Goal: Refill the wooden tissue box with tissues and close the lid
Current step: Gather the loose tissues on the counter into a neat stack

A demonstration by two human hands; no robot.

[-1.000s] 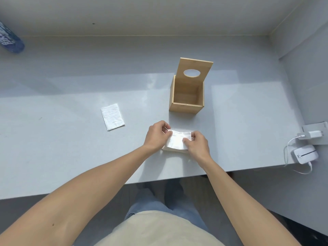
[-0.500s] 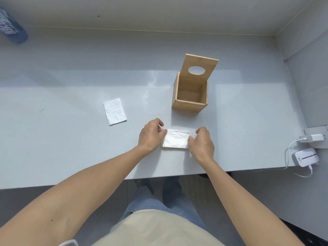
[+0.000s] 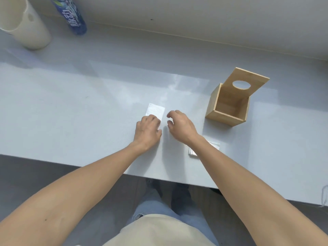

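The grey table [image 3: 88, 107] carries everything; your wooden tissue box [image 3: 229, 107] stands at the right, apparently empty, its holed lid [image 3: 248, 82] tipped up. A tissue stack [image 3: 215, 145] lies near the edge, half hidden under your right forearm, so a careless sweep could knock it off. Your left hand [image 3: 148, 130] rests curled on the flat tissue [image 3: 155, 110]; your right hand [image 3: 181, 124] hovers half-open, holding nothing. Pinch carelessly and the thin sheet may crumple.

Operator body, head-camera view

Both forearms [image 3: 92, 185] are bare to the frame edge; no sleeves, watch or rings are visible on the left hand [image 3: 148, 129] or right hand [image 3: 180, 126]. Beige top [image 3: 159, 229], faded blue jeans [image 3: 152, 205], dark shoes [image 3: 179, 194].
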